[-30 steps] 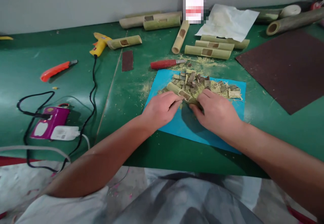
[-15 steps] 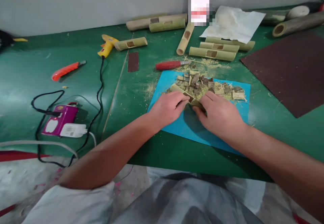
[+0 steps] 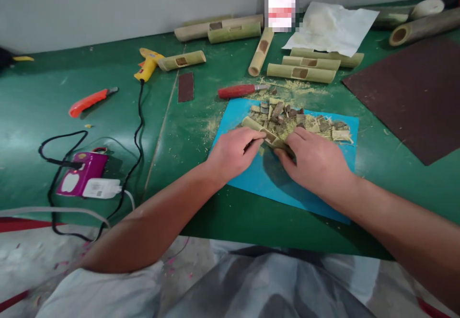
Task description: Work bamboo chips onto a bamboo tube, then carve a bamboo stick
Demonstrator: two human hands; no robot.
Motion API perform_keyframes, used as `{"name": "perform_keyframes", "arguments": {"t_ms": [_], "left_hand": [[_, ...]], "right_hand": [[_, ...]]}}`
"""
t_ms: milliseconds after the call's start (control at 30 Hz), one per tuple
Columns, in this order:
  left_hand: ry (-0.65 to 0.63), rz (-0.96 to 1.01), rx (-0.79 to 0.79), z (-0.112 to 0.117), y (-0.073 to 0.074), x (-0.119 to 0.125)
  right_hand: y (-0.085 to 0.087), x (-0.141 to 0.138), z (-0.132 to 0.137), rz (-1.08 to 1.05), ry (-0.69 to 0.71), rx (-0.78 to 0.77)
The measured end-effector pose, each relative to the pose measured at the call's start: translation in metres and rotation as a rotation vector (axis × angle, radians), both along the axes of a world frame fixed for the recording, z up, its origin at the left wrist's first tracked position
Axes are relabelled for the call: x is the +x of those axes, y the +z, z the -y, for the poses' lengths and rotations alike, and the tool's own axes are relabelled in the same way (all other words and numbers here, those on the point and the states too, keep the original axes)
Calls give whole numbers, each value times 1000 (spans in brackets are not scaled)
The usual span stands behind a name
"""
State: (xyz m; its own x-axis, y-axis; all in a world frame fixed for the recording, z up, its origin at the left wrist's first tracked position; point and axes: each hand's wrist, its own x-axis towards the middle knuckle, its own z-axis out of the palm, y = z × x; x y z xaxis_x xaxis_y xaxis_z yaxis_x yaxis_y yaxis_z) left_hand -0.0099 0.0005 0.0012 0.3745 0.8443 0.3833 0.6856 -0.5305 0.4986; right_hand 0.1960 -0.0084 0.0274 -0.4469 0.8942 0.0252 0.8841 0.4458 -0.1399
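A short bamboo tube [image 3: 253, 124] with a rectangular notch lies slantwise over a blue sheet [image 3: 247, 184]. My right hand [image 3: 316, 157] is closed around its near right end, thumb below and fingers over the top. At the notch, the fingertips of my left hand [image 3: 235, 153] are pinched together; whatever small thing they may hold is hidden. Bamboo chips [image 3: 278, 112] and pale shavings are heaped on the sheet just behind the tube. A knife with a red handle [image 3: 237, 91] rests beyond the sheet.
Several notched bamboo tubes [image 3: 302, 73] lie at the back, near white paper [image 3: 330, 26]. Brown sandpaper [image 3: 413, 102] is on the right, with a small strip [image 3: 186, 87] left of centre. Leftward are a yellow glue gun [image 3: 147, 64], an orange cutter [image 3: 89, 102] and a purple power adapter [image 3: 84, 172].
My left hand has drawn back slightly to the left along the notch, baring more of it. My right hand keeps its hold on the bamboo tube. The view has shifted a little.
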Motion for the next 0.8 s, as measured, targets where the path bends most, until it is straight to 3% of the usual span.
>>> {"name": "perform_keyframes", "arguments": {"t_ms": [800], "left_hand": [[-1, -93, 7, 0, -3, 0]], "right_hand": [[-4, 1, -1, -39, 30, 49]]}}
